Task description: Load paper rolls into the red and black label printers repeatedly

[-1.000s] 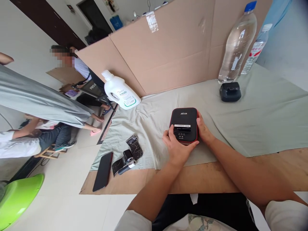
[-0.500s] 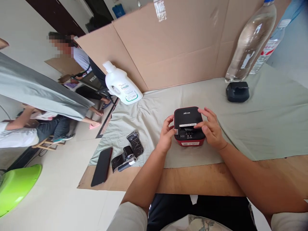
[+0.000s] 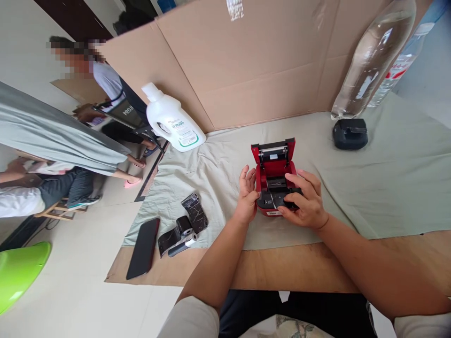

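Note:
The red and black label printer point(image 3: 260, 177) sits on the cloth in front of me, its lid point(image 3: 289, 151) tipped up and back. Inside it a black label roll shows in part, and a black marbled label strip point(image 3: 276, 200) lies over the front edge. My left hand point(image 3: 246, 202) grips the printer's left side, thumb on the front corner and fingers along the wall. My right hand point(image 3: 307, 201) reaches over the right side, its thumb and fingers closed on the label strip; the fingertips partly hide the roll.
Left of the printer lie loose black label rolls point(image 3: 183, 226) and a phone point(image 3: 143, 249). A white detergent bottle point(image 3: 179, 124) leans at the cardboard panel point(image 3: 253, 70). At the right stand a large water bottle point(image 3: 373, 61) and a small black case point(image 3: 350, 134). Other people point(image 3: 109, 77) sit and stand at left.
The printer's lid was shut and now stands open, showing the red inside. My right hand has moved from the lid's front to the label strip. My left hand stays at the printer's left side.

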`<move>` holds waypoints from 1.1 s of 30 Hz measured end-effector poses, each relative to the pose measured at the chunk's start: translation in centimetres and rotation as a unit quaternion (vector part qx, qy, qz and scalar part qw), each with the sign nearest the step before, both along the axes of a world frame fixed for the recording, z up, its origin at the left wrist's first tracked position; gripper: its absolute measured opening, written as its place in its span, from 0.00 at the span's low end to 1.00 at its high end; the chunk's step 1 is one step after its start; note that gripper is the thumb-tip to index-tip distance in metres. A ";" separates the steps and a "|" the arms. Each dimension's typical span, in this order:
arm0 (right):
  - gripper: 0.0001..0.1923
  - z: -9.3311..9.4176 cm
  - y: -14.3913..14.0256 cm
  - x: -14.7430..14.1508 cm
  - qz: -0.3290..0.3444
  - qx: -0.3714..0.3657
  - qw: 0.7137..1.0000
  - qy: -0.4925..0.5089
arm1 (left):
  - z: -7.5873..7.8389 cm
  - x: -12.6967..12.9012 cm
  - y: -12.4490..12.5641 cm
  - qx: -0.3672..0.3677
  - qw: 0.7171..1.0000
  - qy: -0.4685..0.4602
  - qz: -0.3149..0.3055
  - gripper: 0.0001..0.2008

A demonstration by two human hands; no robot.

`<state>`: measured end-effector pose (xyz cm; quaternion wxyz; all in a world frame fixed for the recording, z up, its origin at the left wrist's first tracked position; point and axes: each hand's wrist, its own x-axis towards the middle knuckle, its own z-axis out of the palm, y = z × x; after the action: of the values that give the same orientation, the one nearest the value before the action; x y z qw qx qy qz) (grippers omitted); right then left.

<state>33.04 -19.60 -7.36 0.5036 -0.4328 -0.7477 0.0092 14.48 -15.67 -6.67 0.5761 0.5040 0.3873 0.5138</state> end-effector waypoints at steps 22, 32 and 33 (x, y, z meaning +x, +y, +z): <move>0.17 -1.8 1.8 0.9 0.000 0.044 0.983 0.178 | 7.9 5.9 4.4 0.160 0.574 0.772 -0.221 0.18; 0.19 -1.8 1.9 0.9 -0.006 0.037 0.986 0.163 | 6.6 5.2 4.5 0.151 0.647 0.728 -0.172 0.20; 0.20 -1.9 1.9 0.9 -0.007 0.033 0.986 0.164 | 6.5 5.2 4.5 0.150 0.651 0.724 -0.168 0.20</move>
<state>33.95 -17.66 -9.24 0.6336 -0.4138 -0.6517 0.0513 19.64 -11.19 -0.19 0.1053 0.8522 0.5079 -0.0690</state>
